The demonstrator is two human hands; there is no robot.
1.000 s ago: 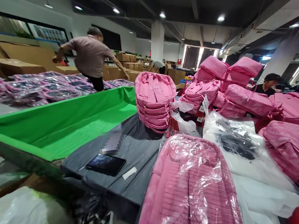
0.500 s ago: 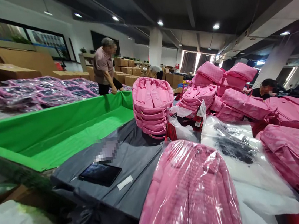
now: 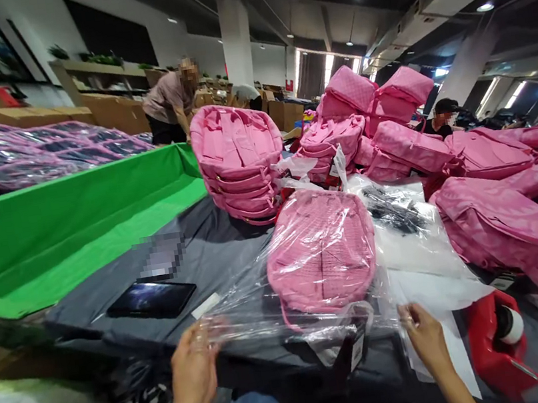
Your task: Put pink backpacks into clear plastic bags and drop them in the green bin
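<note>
A pink backpack (image 3: 324, 247) lies on the grey cloth-covered table in front of me, inside a clear plastic bag (image 3: 251, 318). My left hand (image 3: 194, 361) is closed on the left corner of the bag's near edge. At the other corner, my right hand (image 3: 424, 333) pinches the plastic too. The bag's edge is stretched between both hands, short of the backpack's near end. A tag with a white label (image 3: 356, 352) hangs below the backpack's near end.
A red tape dispenser (image 3: 498, 349) stands at the right. Stacked pink backpacks (image 3: 241, 165) rise behind, with more to the right beside flat plastic bags (image 3: 406, 241). A dark phone (image 3: 152, 300) lies left, near a green-lined bin (image 3: 71, 197). A person (image 3: 168, 105) leans beyond it.
Both my hands have come into view, holding the bag. The bagged backpack now appears farther from me. My view has shifted, showing the tape dispenser, and the person beyond the bin leans lower.
</note>
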